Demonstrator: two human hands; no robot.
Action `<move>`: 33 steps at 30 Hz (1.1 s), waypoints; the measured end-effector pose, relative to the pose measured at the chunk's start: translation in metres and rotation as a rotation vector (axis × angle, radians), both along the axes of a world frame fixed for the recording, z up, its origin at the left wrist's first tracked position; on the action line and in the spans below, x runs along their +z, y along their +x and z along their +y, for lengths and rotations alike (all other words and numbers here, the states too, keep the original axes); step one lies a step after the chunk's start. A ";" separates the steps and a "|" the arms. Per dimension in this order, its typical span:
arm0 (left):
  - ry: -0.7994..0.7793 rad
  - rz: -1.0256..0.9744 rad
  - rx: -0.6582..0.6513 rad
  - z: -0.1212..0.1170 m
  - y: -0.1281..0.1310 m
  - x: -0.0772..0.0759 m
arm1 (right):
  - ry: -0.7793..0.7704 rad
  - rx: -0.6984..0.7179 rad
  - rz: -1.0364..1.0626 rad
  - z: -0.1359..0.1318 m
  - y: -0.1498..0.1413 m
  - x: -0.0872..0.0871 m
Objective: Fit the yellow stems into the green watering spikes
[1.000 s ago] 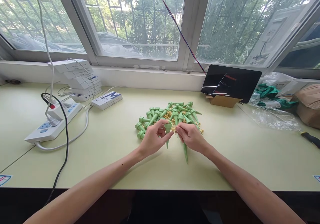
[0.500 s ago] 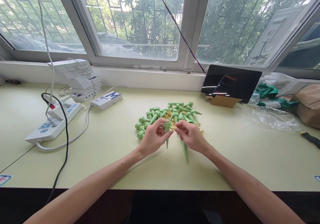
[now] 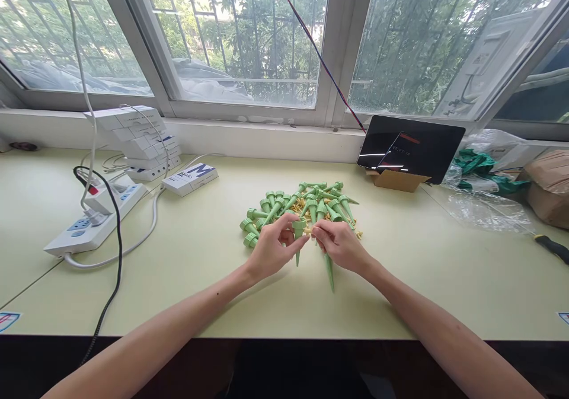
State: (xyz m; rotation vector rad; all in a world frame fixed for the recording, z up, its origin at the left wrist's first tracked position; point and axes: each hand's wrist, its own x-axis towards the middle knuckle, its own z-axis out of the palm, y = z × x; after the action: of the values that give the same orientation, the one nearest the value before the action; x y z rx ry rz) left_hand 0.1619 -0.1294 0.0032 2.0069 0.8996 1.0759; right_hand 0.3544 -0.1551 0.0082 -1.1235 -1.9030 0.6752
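Between the thumb and fingers of my left hand is a green plastic watering spike, upright with its tip down and its ridged cap on top. My right hand pinches a small yellow valve piece against the side of that spike, just under the cap. Whether the piece sits in a hole there, I cannot tell. Behind both hands lies a heap of green spikes with small yellow pieces among them. One more spike points toward me below my right hand, its upper part hidden.
At the left stand a white power strip with cables and stacked white boxes; a single box lies nearer. A tablet leans in a cardboard stand at the back right. Plastic bags and a screwdriver handle are far right.
The fingers of my right hand have curled closer around the yellow piece. My left hand and the spike have dipped very slightly.
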 end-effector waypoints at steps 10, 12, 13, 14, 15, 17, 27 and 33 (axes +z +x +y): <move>-0.193 -0.144 -0.057 0.003 0.001 0.005 | -0.025 -0.006 0.076 0.001 0.000 -0.001; -0.150 -0.110 -0.050 0.003 0.000 0.004 | -0.019 -0.006 0.072 0.001 0.000 -0.001; -0.123 -0.088 -0.043 0.002 0.000 0.003 | -0.016 -0.003 0.068 0.001 0.000 -0.001; -0.098 -0.067 -0.036 0.002 0.000 0.001 | -0.015 -0.002 0.063 0.001 0.000 -0.001; -0.077 -0.049 -0.029 0.002 0.000 0.000 | -0.013 -0.002 0.059 0.001 0.000 -0.002; -0.048 -0.024 -0.018 0.002 -0.001 -0.001 | -0.011 -0.002 0.050 0.002 0.000 -0.002; 0.003 0.029 0.010 0.002 0.000 -0.002 | 0.049 -0.020 -0.026 0.002 0.000 -0.004; 0.003 0.024 0.005 0.001 0.000 -0.002 | 0.051 -0.011 -0.039 0.001 0.000 -0.002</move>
State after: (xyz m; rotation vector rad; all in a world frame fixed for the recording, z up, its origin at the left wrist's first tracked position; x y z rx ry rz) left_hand 0.1619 -0.1288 0.0016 2.0253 0.9160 1.0579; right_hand 0.3549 -0.1542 0.0058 -1.1211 -1.9347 0.5999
